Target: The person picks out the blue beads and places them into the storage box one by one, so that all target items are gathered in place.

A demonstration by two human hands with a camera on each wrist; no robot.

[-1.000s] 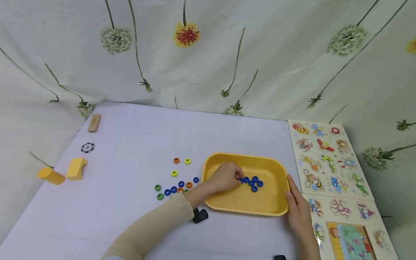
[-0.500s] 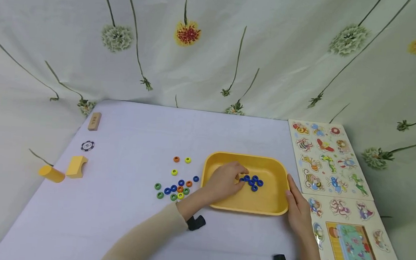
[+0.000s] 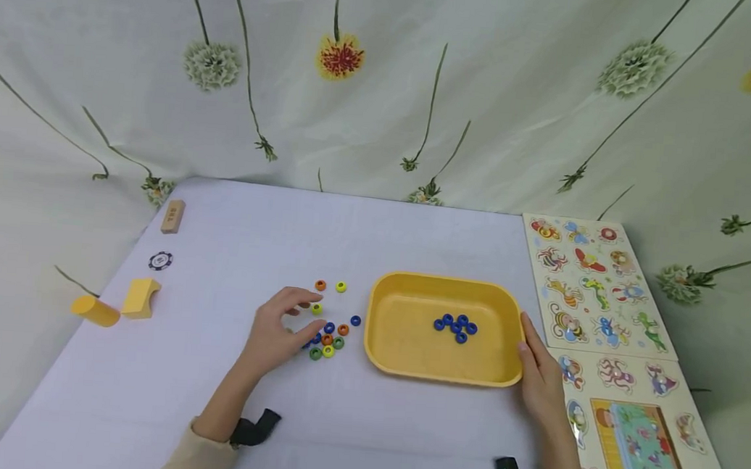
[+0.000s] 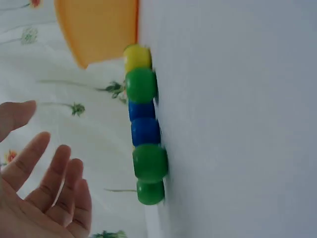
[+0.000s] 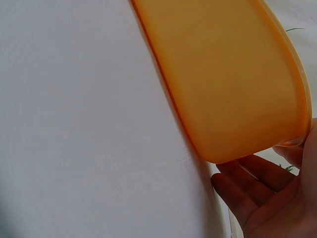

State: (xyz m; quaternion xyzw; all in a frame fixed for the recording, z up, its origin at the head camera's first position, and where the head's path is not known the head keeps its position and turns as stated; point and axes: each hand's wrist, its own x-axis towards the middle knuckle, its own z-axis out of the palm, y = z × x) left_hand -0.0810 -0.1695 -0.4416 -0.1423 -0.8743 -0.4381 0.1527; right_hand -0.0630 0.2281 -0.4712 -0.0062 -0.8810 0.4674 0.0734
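Note:
My left hand [image 3: 275, 335] is over the left side of a loose cluster of beads, with its thumb and fingers spread apart and nothing between them. The cluster has green [image 3: 315, 354], blue [image 3: 330, 328], orange [image 3: 343, 330] and yellow beads [image 3: 329, 351]; the hand hides some. In the left wrist view, green beads [image 4: 150, 163] and blue beads [image 4: 145, 131] line up beside the open fingers [image 4: 54, 171]. To the right, a yellow tray [image 3: 406, 364] holds several blue beads [image 3: 460, 338] grouped together. My right hand [image 3: 544, 384] grips its right end, thumb at the rim and fingers against the outer wall.
Picture puzzle boards [image 3: 597, 286] lie along the right edge. At the left stand a yellow cylinder [image 3: 95, 311], a yellow arched block [image 3: 141, 298], a poker chip [image 3: 161, 261] and a small wooden block [image 3: 172, 217]. A flowered cloth [image 3: 370, 118] hangs behind the table.
My left hand has let go of a blue bead in the tray, then moved left out of it to the loose beads. The right hand stays at the tray's end.

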